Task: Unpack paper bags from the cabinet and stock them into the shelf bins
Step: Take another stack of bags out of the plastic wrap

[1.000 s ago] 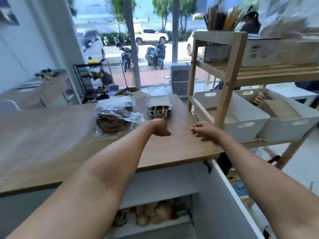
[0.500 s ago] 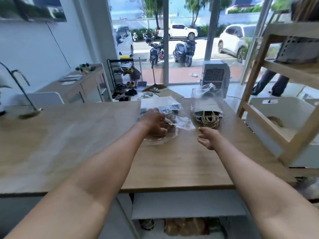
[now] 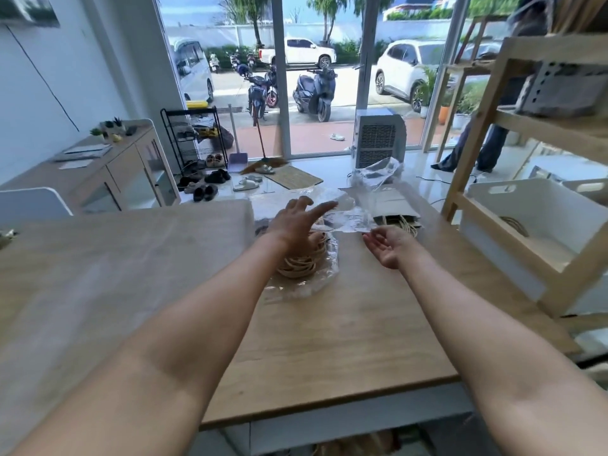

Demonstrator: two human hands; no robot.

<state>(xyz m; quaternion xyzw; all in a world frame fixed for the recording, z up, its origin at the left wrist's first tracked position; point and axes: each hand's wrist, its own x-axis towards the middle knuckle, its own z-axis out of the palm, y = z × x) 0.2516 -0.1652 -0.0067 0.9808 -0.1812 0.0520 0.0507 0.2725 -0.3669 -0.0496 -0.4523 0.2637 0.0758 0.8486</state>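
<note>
My left hand is over the nearer pack, fingers spread and mostly straight, the tips touching the loose clear wrap; I can't tell whether the thumb underneath pinches anything. My right hand lies palm-up just beside it, fingers relaxed and holding nothing, its fingertips near the wrap's edge. I judge this as getting ready to peel the plastic open, one hand steadying the bundle while the other takes the flap. The paper bags are inside that wrap on the counter, only their coiled rope handles plainly showing. A second pack sits farther back, partly unwrapped, its bags flat and dark-edged. The white bin in the wooden shelf at right waits close by, with something handle-like in it, hard to name. The cabinet below is cut off by the counter edge; its contents are only a blur.
</note>
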